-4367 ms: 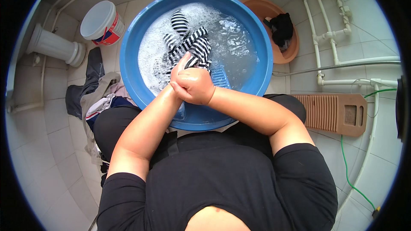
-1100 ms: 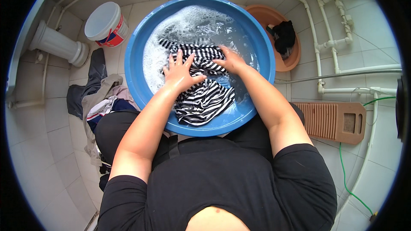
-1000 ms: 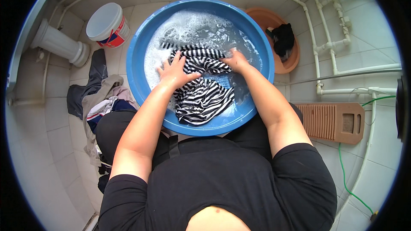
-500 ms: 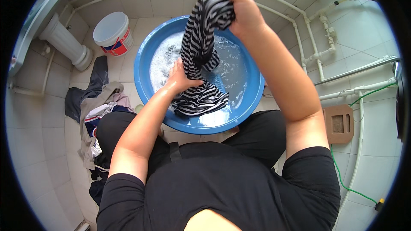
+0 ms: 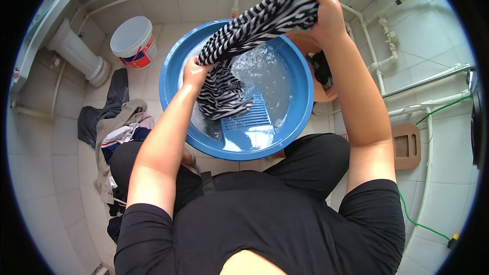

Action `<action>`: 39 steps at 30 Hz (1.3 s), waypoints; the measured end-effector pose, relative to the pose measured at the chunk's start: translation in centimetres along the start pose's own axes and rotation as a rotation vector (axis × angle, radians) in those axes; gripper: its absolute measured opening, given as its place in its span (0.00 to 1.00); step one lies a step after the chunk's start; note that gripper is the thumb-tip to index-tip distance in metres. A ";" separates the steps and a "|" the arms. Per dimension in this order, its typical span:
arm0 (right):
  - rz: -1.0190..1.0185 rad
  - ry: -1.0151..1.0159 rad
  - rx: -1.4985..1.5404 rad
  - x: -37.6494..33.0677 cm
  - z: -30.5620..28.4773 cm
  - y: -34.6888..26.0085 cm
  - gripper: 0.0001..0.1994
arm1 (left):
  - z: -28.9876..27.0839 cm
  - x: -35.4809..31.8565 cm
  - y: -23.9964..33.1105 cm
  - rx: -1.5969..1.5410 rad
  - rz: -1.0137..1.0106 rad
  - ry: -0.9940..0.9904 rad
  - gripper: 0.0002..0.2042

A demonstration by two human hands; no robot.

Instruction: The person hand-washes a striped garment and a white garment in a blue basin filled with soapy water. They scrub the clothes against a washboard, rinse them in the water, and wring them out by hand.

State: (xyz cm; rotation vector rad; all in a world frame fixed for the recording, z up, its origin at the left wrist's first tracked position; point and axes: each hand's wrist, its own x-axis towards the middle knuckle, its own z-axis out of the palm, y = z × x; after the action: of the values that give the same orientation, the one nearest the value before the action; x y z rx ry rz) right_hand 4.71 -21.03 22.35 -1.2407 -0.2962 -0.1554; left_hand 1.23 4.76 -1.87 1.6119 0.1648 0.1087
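A wet black-and-white striped garment (image 5: 260, 18) stretches slantwise over a round blue washtub (image 5: 304, 117). Its upper right end is bunched in my right hand (image 5: 327, 12), raised beyond the tub's far right rim. Lower down, my left hand (image 5: 194, 75) closes around the cloth at the tub's left side. Below that grip the loose end hangs into the tub, onto the ribbed washboard (image 5: 249, 117) moulded into its near wall. Soapy water (image 5: 270, 66) with suds fills the tub. Which garment it is, I cannot tell.
A white bucket (image 5: 133, 35) stands at the far left. Clothes (image 5: 119, 122) lie heaped on the floor to the left. Behind the tub's right side sits an orange-brown basin (image 5: 326, 94) with dark cloth inside. Pipes (image 5: 374, 46) run along the walls; a green cord (image 5: 423, 228) trails at right.
My right hand has moved right, pulling the garment from a hanging bundle into a slanted stretch. My left hand has shifted slightly up and left. The washboard and the basin behind now show more.
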 end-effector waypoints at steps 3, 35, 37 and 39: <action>0.030 0.147 -0.160 -1.1 -2.5 3.4 0.27 | -1.2 -0.1 0.2 0.530 0.094 0.134 0.29; 0.624 -0.315 -1.379 -6.2 -10.6 24.6 0.28 | 3.3 1.8 -5.3 1.207 -0.027 -0.639 0.27; 0.612 -0.003 -0.925 -5.0 -8.4 21.3 0.23 | 4.1 0.8 -1.3 1.243 -0.128 -0.452 0.29; 0.780 0.022 -0.168 -3.2 -6.0 17.0 0.15 | 3.8 0.6 -2.3 1.221 0.019 -0.318 0.40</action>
State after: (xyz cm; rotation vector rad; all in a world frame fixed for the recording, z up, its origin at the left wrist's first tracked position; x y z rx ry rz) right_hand 7.18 -21.44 4.15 -1.4377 0.2368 0.4859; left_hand 2.33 1.25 -4.39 2.8142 -0.0618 -0.2975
